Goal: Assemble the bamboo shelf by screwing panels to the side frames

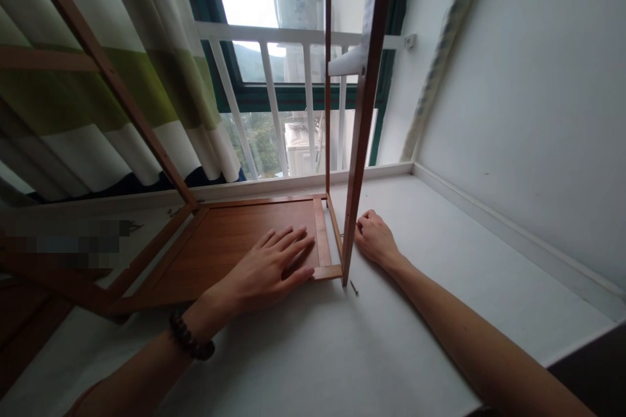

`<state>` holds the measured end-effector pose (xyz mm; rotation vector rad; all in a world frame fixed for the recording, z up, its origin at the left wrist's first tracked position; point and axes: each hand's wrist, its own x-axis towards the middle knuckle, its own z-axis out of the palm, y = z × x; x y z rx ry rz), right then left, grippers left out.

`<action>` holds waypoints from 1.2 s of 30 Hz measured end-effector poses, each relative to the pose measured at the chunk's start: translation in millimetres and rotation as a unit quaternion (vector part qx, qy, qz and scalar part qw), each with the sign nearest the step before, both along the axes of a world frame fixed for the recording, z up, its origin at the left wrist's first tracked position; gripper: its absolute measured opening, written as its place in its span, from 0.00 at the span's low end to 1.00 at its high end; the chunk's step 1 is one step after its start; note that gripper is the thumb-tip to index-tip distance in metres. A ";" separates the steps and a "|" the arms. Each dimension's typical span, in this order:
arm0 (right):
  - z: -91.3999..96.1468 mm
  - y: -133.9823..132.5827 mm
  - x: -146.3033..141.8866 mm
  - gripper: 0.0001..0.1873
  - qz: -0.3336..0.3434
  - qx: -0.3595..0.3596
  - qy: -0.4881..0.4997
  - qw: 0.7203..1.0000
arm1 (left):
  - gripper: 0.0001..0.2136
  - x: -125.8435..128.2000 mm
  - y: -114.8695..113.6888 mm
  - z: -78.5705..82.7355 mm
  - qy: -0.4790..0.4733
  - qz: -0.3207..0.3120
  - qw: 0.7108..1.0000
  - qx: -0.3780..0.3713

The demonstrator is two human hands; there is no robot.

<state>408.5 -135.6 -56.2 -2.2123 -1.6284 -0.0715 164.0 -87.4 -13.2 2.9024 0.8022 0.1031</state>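
My left hand (274,264) lies open, its fingers spread flat on a brown wooden panel (244,228) near that panel's right end. Along this end stands an upright wooden side frame (359,143), joined by crossbars. My right hand (374,234) is just outside the frame, low down, with its fingers curled closed beside the lower rail (335,225). Whatever those fingers hold, if anything, is hidden. A small metal screw (355,288) rests on the white surface by the foot of the frame's near post.
Another wooden side frame (132,104) leans up at the left, in front of a striped curtain (171,71). White railings (308,104) and a window stand behind. A white wall (538,111) bounds the right side. The white surface (464,260) has a raised edge.
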 end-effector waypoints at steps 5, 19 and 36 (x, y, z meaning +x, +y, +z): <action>8.1 -2.3 9.3 0.24 -0.038 -0.070 -0.026 0.996 | 0.36 13.7 1.0 13.4 0.025 -0.107 0.993 -0.050; 50.9 -46.1 -6.2 0.27 0.260 -0.264 0.045 0.928 | 0.26 45.0 -4.8 1.9 -0.098 -0.222 0.970 0.007; 51.9 -51.8 25.5 0.24 0.267 -0.271 0.141 0.914 | 0.25 39.9 -2.4 -4.1 -0.099 -0.197 0.969 0.110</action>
